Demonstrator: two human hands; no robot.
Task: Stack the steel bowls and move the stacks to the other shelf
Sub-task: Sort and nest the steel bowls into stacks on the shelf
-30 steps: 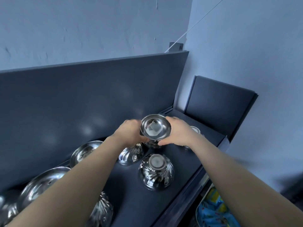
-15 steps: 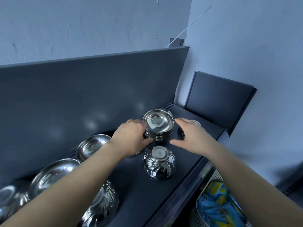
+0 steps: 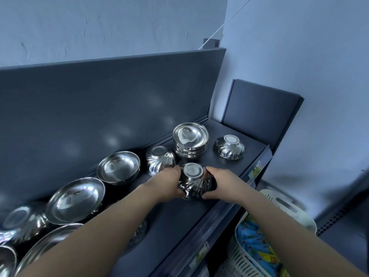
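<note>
Gripping the upside-down swirl-ribbed steel bowl (image 3: 192, 181), left hand (image 3: 168, 183) and right hand (image 3: 222, 181) had fingers (image 3: 212, 170) curled round it, probably for flipping onto the nested bowl stack (image 3: 190, 141).

Both hands, left (image 3: 168, 183) and right (image 3: 219, 182), grip an upturned fluted bowl (image 3: 193, 180) on the dark shelf (image 3: 179, 220). Just behind it stands a stack (image 3: 190, 140) of upright bowls, with another upturned bowl (image 3: 229, 147) to its right.

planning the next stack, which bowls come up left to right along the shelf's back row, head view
leftmost upside-down bowl, large upright bowl, smaller upright bowl, upside-down fluted bowl, stack of upright bowls, rightmost upside-down bowl; held bowl skipped: overlaps the stack
</note>
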